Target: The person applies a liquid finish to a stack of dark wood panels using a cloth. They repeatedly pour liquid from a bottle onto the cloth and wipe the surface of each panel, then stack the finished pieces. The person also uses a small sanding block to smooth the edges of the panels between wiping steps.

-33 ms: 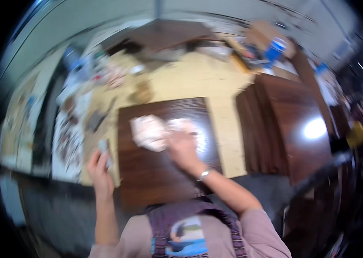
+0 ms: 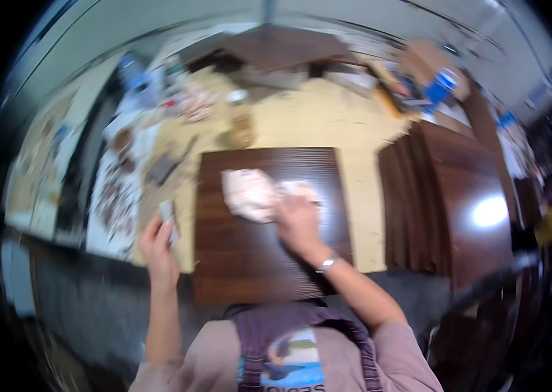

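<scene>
A square dark brown wood-grain panel (image 2: 263, 261) lies flat in front of me. On it, my right hand (image 2: 299, 222), a bracelet at its wrist, presses down on a crumpled whitish-pink cloth (image 2: 250, 195). Part of the cloth bunches out to the left of the fingers, and more shows beyond them. Just left of the panel, my left hand (image 2: 160, 245) is raised with its fingers closed round a small pale grey flat piece (image 2: 167, 213). Blur hides what kind of piece it is.
Several brown panels (image 2: 475, 209) stand stacked at the right. Beyond the panel is a jar of yellowish liquid (image 2: 242, 129). A dark flat-bladed tool (image 2: 165, 166) lies at the left, near stained white paper (image 2: 116, 202). More boards (image 2: 286, 47) lie at the back, and a blue can (image 2: 441, 86) at back right.
The whole scene has shifted a little to the right in the picture. Against the panel, my right hand and the cloth keep nearly the same place, and my left hand still holds the grey piece.
</scene>
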`<state>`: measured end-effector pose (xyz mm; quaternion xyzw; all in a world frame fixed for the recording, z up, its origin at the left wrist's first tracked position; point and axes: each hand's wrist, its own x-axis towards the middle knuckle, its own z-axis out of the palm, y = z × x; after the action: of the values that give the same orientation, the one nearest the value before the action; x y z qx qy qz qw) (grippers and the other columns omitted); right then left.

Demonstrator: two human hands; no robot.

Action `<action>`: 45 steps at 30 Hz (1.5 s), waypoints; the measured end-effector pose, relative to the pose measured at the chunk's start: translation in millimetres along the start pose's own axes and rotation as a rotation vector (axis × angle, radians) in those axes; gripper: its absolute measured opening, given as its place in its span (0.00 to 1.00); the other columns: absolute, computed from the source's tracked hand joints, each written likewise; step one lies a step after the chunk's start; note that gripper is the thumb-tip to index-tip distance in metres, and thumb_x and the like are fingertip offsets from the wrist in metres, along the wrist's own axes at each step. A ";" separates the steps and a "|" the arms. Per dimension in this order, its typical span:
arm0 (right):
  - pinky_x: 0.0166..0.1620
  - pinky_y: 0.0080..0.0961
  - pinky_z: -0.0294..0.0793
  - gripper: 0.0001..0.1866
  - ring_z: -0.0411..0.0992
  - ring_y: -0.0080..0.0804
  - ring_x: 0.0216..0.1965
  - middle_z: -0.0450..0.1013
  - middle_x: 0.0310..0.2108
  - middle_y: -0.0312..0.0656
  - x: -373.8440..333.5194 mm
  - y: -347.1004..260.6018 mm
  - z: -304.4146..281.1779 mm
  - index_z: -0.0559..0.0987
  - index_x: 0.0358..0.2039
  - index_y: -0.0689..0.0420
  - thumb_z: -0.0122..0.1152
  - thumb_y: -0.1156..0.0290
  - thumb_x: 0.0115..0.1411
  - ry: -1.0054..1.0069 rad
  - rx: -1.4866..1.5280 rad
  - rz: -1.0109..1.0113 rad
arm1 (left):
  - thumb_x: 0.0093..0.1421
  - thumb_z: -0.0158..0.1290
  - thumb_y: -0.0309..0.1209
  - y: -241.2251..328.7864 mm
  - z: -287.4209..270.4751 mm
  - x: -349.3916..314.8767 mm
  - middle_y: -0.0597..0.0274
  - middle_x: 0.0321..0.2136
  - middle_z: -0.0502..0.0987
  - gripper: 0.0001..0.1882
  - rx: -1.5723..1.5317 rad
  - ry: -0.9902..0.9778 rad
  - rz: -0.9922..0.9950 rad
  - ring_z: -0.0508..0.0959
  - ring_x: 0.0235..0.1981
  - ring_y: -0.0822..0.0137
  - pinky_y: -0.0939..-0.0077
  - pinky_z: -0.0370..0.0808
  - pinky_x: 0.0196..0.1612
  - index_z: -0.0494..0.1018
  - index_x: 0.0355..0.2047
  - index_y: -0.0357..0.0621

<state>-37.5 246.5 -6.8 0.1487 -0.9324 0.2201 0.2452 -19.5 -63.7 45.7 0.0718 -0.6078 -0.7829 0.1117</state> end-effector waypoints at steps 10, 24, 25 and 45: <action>0.36 0.21 0.73 0.07 0.72 0.21 0.32 0.77 0.34 0.38 -85.7 -21.8 -109.2 0.79 0.36 0.65 0.56 0.80 0.58 0.061 0.591 0.705 | 0.70 0.49 0.36 -14.5 -90.0 13.3 0.63 0.42 0.77 0.18 -0.268 0.031 -0.268 0.75 0.45 0.69 0.67 0.75 0.46 0.68 0.57 0.43; 0.28 0.17 0.60 0.16 0.61 0.14 0.25 0.68 0.22 0.27 -204.9 48.3 -340.2 0.79 0.29 0.62 0.63 0.61 0.65 0.755 0.222 1.160 | 0.70 0.47 0.37 -32.9 400.5 73.6 0.61 0.45 0.78 0.17 -0.041 -1.164 -0.128 0.75 0.45 0.72 0.75 0.70 0.50 0.70 0.53 0.40; 0.29 0.16 0.64 0.16 0.64 0.14 0.25 0.71 0.23 0.28 -199.4 46.3 -344.2 0.79 0.28 0.62 0.66 0.61 0.63 0.723 0.174 1.147 | 0.70 0.49 0.36 -46.2 435.5 71.2 0.64 0.40 0.78 0.15 0.008 -1.162 -0.065 0.74 0.42 0.73 0.75 0.69 0.49 0.72 0.50 0.39; 0.21 0.19 0.67 0.11 0.71 0.19 0.18 0.73 0.18 0.36 -224.3 97.0 -406.1 0.76 0.26 0.62 0.73 0.75 0.49 0.489 0.030 1.300 | 0.66 0.52 0.35 -13.6 356.8 19.9 0.56 0.44 0.81 0.16 -0.047 -1.165 -0.267 0.76 0.43 0.70 0.73 0.70 0.48 0.74 0.47 0.36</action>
<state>271.7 564.0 161.2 -0.4905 -0.7471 0.3624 0.2645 -128.4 268.1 122.5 -0.2962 -0.5372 -0.7139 -0.3378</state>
